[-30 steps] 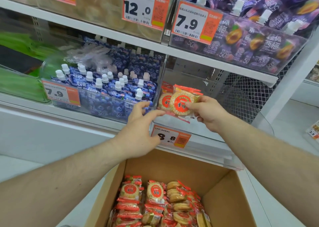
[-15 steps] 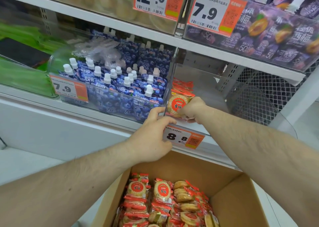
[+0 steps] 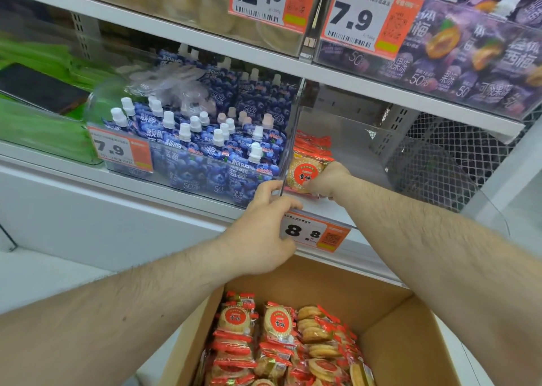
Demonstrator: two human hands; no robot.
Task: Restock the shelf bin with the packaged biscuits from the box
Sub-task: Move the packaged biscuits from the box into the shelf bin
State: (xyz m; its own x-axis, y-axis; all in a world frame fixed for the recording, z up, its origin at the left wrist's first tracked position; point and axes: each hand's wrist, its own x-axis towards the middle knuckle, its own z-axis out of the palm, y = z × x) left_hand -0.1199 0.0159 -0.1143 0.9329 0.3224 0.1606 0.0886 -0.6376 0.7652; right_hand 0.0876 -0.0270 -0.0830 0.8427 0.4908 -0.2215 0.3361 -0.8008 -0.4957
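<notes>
Head view, listed left to right.

Green packs [image 3: 35, 127]: far left bin, not mine to touch.

Pouches [image 3: 205, 151]: blue, white-capped, filling the bin just left of my target, with a 7.9 tag [image 3: 120, 149] on its front.

Left hand [image 3: 261, 224]: fingers curled over the front lip of the bin [image 3: 352, 139], at its near left corner, thumb on the clear wall. It grips the rim and carries no stock.

Tag [image 3: 315, 234]: 8.8, clipped to the bin front just right of my left hand.

Pack [image 3: 305, 171]: round biscuits in clear film with a red label and crimped red ends, standing on edge at the bin's left wall, more packs [image 3: 312, 146] stacked just behind it. Judged light, crackly and slippery in the film, the biscuits inside stiff but brittle. Best held across the flat faces or by the rim of the disc, lightly; a pinch on the crimped end may let it swing, and a squeeze at the centre may snap it.

Right hand [image 3: 328, 182]: inside the bin, fingers closed around the pack's near right edge, setting it upright.

Remainder of bin: clear floor to the right holds no packs.

Box [image 3: 410, 341]: cardboard, near centre below my arms, its left half lined with rows of the same packs [image 3: 278, 341].
</notes>
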